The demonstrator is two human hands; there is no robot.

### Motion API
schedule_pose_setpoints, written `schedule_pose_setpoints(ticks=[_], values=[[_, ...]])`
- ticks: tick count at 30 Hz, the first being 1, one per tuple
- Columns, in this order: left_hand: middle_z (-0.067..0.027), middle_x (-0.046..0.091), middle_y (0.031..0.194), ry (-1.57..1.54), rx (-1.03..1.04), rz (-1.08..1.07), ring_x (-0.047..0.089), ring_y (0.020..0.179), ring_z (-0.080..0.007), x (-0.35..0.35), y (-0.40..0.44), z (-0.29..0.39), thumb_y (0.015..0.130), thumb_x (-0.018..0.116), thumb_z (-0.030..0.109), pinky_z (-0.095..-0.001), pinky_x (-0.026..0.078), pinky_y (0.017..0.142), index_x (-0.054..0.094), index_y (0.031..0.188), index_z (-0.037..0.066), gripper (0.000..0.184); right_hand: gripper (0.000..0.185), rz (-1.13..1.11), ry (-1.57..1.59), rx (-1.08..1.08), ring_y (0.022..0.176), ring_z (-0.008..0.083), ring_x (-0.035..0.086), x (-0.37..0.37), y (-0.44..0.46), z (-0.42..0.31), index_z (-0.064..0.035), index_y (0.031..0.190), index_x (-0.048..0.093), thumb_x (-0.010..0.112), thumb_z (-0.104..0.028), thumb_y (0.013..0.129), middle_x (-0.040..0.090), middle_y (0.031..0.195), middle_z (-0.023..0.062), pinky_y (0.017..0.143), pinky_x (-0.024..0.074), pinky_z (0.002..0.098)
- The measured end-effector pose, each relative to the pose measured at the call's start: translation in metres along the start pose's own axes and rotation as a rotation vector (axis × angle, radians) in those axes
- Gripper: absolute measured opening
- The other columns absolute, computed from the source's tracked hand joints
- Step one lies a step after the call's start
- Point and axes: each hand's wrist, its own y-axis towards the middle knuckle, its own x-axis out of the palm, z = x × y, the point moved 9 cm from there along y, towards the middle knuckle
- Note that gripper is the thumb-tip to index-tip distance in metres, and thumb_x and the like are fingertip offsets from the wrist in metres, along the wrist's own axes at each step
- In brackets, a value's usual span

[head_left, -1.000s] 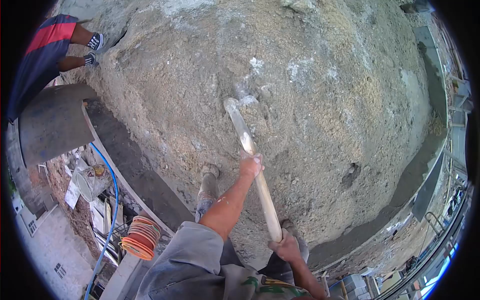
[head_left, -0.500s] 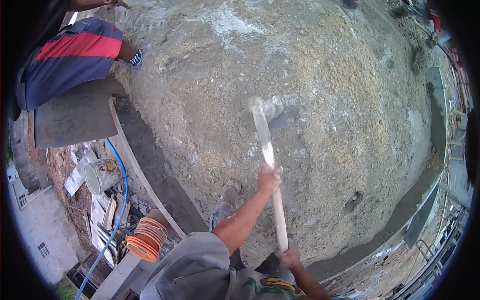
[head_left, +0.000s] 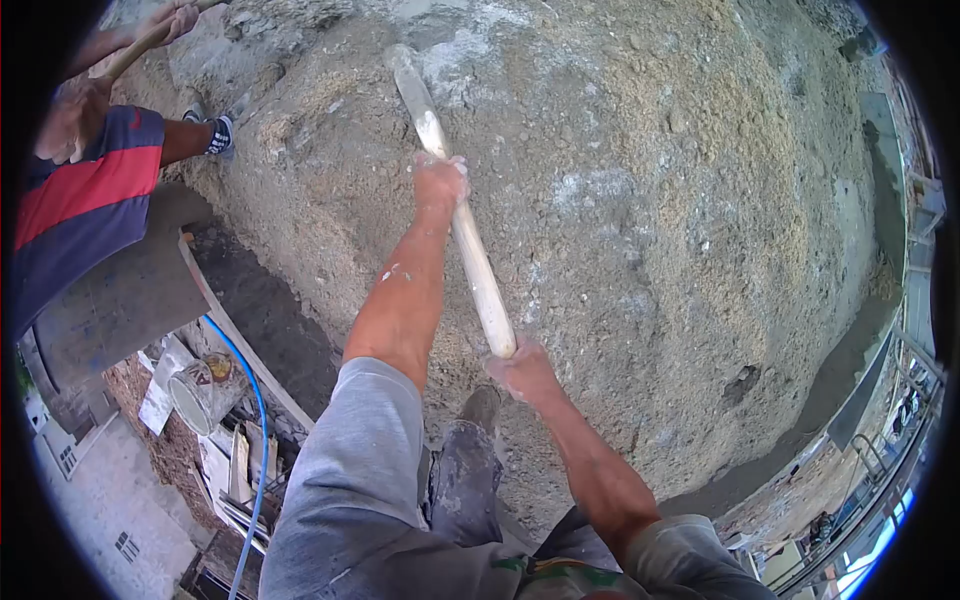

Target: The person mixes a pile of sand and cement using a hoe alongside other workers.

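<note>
The long wooden handle of a hoe slants across the middle of the view, away from me. My left hand is wrapped round it well up the shaft, and my right hand is closed round its near end. The handle's far part is grey with dried mortar, and the blade cannot be made out against the ground. Below and around the hoe spreads a broad layer of grey-brown sand and gravel mix with whitish powdery patches. My boot stands on it.
A co-worker in red-and-blue shorts stands at left, gripping a wooden handle. A board, a blue hose, a dirty bucket and scrap wood lie at left. Curved edging borders the mix.
Both hands have carried the hoe forward and left, its far end now higher in view. The view has shifted, and the co-worker's hands and handle have come into sight.
</note>
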Motion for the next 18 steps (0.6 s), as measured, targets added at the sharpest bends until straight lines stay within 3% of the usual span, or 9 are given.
schedule_pose_setpoints(ticks=[2, 3, 7, 9, 10, 12, 14, 15, 18], values=[[-0.0097, 0.055, 0.073, -0.338, -0.145, -0.039, 0.050, 0.053, -0.0200, 0.016, -0.063, -0.050, 0.093, 0.038, 0.025, -0.0327, 0.040, 0.045, 0.040, 0.106, 0.008, 0.022, 0.041, -0.124, -0.023, 0.205, 0.066, 0.0247, 0.061, -0.001, -0.056, 0.034, 0.0018, 0.099, 0.058, 0.065, -0.023, 0.067, 0.062, 0.075, 0.0155, 0.063, 0.0488, 0.0333], [-0.0067, 0.054, 0.066, -0.416, -0.184, -0.041, 0.048, 0.043, -0.0178, 0.024, -0.099, -0.066, 0.094, 0.037, 0.024, -0.0314, 0.038, 0.036, 0.039, 0.103, 0.011, 0.016, 0.042, -0.114, -0.108, 0.202, 0.071, 0.0271, 0.062, -0.009, -0.080, 0.049, 0.0017, 0.099, 0.057, 0.065, -0.024, 0.066, 0.062, 0.078, 0.0169, 0.066, 0.0487, 0.0343], [-0.0061, 0.053, 0.069, -0.397, -0.360, -0.091, 0.049, 0.045, -0.0174, 0.075, -0.220, -0.146, 0.086, 0.046, 0.002, -0.0307, 0.039, 0.035, 0.036, 0.096, 0.012, 0.017, 0.046, -0.055, -0.268, 0.254, 0.080, 0.0333, 0.062, -0.060, -0.180, 0.130, 0.0009, 0.099, 0.058, 0.065, -0.029, 0.065, 0.062, 0.085, 0.0210, 0.073, 0.0484, 0.0381], [-0.0060, 0.052, 0.069, -0.356, -0.280, -0.091, 0.050, 0.046, -0.0189, 0.103, -0.283, -0.183, 0.081, 0.053, 0.001, -0.0336, 0.041, 0.035, 0.036, 0.095, 0.014, 0.025, 0.048, -0.089, -0.290, 0.335, 0.084, 0.0346, 0.062, -0.082, -0.235, 0.180, -0.0001, 0.099, 0.058, 0.065, -0.032, 0.064, 0.062, 0.087, 0.0220, 0.075, 0.0482, 0.0393], [-0.0062, 0.050, 0.067, -0.507, -0.393, -0.156, 0.050, 0.046, -0.0196, 0.125, -0.319, -0.207, 0.079, 0.058, 0.005, -0.0355, 0.042, 0.035, 0.037, 0.095, 0.013, 0.028, 0.048, -0.099, -0.340, 0.361, 0.085, 0.0353, 0.061, -0.094, -0.262, 0.202, -0.0008, 0.098, 0.058, 0.065, -0.033, 0.063, 0.062, 0.088, 0.0225, 0.075, 0.0480, 0.0400], [-0.0076, 0.054, 0.065, -0.375, -0.452, -0.154, 0.055, 0.047, -0.0201, 0.152, -0.397, -0.241, 0.078, 0.061, 0.013, -0.0340, 0.046, 0.037, 0.039, 0.099, 0.006, 0.031, 0.049, -0.105, -0.384, 0.433, 0.068, 0.0247, 0.062, -0.119, -0.318, 0.231, 0.0020, 0.093, 0.059, 0.071, -0.031, 0.059, 0.063, 0.075, 0.0159, 0.063, 0.0486, 0.0342], [-0.0085, 0.058, 0.062, -0.240, -0.438, -0.234, 0.059, 0.047, -0.0194, 0.183, -0.467, -0.279, 0.078, 0.061, 0.019, -0.0317, 0.049, 0.039, 0.041, 0.101, -0.001, 0.037, 0.050, -0.166, -0.432, 0.554, 0.087, 0.0352, 0.061, -0.138, -0.380, 0.252, -0.0027, 0.099, 0.058, 0.065, -0.037, 0.062, 0.062, 0.089, 0.0225, 0.075, 0.0485, 0.0417], [-0.0100, 0.059, 0.061, -0.105, -0.557, -0.255, 0.061, 0.047, -0.0193, 0.187, -0.508, -0.281, 0.080, 0.058, 0.021, -0.0321, 0.050, 0.041, 0.041, 0.102, -0.002, 0.035, 0.049, -0.177, -0.459, 0.583, 0.085, 0.0338, 0.061, -0.149, -0.402, 0.263, -0.0024, 0.098, 0.058, 0.065, -0.035, 0.062, 0.062, 0.088, 0.0218, 0.073, 0.0486, 0.0409], [-0.0128, 0.061, 0.065, 0.245, -0.537, -0.527, 0.062, 0.051, -0.0190, 0.234, -0.597, -0.341, 0.080, 0.057, 0.027, -0.0336, 0.049, 0.046, 0.037, 0.106, 0.002, 0.040, 0.046, -0.087, -0.492, 0.534, 0.080, 0.0294, 0.062, -0.183, -0.455, 0.281, -0.0014, 0.097, 0.058, 0.066, -0.030, 0.062, 0.063, 0.085, 0.0196, 0.069, 0.0488, 0.0384]])
